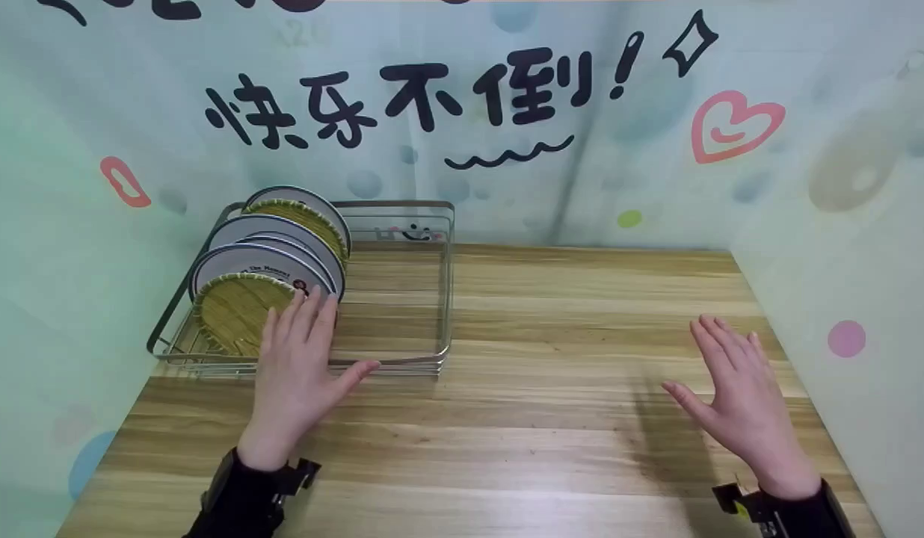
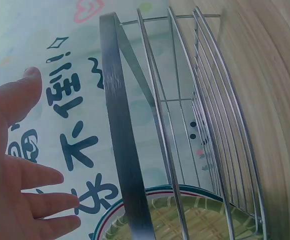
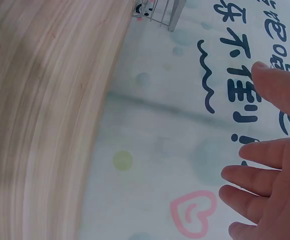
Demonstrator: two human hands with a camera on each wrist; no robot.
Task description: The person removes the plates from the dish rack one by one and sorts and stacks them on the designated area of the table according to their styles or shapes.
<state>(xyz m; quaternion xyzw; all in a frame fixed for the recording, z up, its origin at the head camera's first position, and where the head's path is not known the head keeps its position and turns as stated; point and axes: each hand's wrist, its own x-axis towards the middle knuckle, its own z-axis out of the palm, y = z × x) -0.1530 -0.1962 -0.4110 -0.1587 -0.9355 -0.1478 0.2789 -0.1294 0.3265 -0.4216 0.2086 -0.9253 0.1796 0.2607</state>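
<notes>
"Dark cuffs (image 1: 241, 497) are nearest to us, one on each wrist. How are the hands?"

"Left hand (image 1: 294, 373) hovers at the near left corner of the wire basket (image 1: 395, 203), which stands at the far left corner of the desk (image 1: 552, 359). Its fingers are stretched out and released; they grasp nothing. From the left wrist view, I see a gap between them and the basket's rim. Right hand (image 1: 746, 403) is near the right edge of the desk, well apart from the basket, its fingers spread and also without any load."

"And where exactly are the pieces?"

"All are inside the basket, along its left side, tilted on edge in one row. The woven discs (image 1: 234, 310) are one at the front and one near the back; the white plates (image 1: 230, 261) fill the other places."

"Please count."

"One basket, two discs and, I think, four plates; they overlap, so this last number is less sure."

"Which step is it, in your judgement?"

"Perhaps a pause beside the row, before a grip or after a release; I cannot tell which. If one piece should come out, the move calls for the left fingers to pinch only its rim, because the neighbours stand very close."
</notes>
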